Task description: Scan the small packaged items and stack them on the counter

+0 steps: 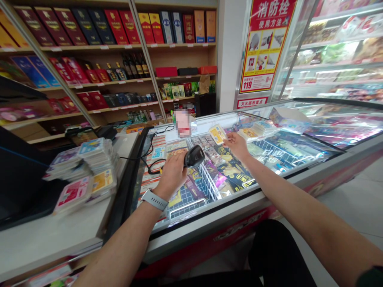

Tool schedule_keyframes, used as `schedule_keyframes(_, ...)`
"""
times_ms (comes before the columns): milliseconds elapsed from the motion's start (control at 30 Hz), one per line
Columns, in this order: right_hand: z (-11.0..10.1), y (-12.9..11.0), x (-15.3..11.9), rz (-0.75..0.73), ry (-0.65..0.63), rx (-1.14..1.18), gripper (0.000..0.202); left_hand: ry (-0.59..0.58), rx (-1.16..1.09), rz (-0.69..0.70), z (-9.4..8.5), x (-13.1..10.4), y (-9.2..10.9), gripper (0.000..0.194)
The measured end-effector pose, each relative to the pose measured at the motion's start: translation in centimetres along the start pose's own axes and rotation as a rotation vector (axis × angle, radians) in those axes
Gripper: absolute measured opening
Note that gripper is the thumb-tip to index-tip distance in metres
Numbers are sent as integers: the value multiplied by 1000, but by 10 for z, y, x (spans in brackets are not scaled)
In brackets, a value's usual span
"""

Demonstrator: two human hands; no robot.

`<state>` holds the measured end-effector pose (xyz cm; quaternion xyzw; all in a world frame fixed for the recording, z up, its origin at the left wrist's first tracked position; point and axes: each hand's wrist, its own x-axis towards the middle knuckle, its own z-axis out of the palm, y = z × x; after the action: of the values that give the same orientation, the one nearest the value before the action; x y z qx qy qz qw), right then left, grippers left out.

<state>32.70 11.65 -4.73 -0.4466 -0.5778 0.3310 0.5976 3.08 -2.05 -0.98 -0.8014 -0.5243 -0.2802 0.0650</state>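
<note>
My left hand, with a grey watch band at the wrist, is wrapped round a black handheld barcode scanner. Its head points right, over the glass top of a chest freezer. Between the fingers and thumb of my right hand is a flat pack with a yellow label, tilted up in front of the scanner. Just right of that hand, similar flat packs lie piled on the glass. The scanner's black cord loops across the freezer's left part.
Stacks of flat packs with blue, pink and yellow labels stand on the white counter at left. A dark screen is beside them. Wire baskets with frozen goods show under the glass. Shelves of boxed bottles line the back wall.
</note>
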Motion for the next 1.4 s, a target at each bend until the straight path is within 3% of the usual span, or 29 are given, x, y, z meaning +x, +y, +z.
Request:
schedule_keyframes(733, 3, -5, -5, 112, 18, 168, 28, -2, -9, 10, -3, -1, 0, 57)
schedule_keyframes(1400, 5, -11, -8, 167, -20, 118, 39, 2, -20, 14, -3, 0, 1, 56)
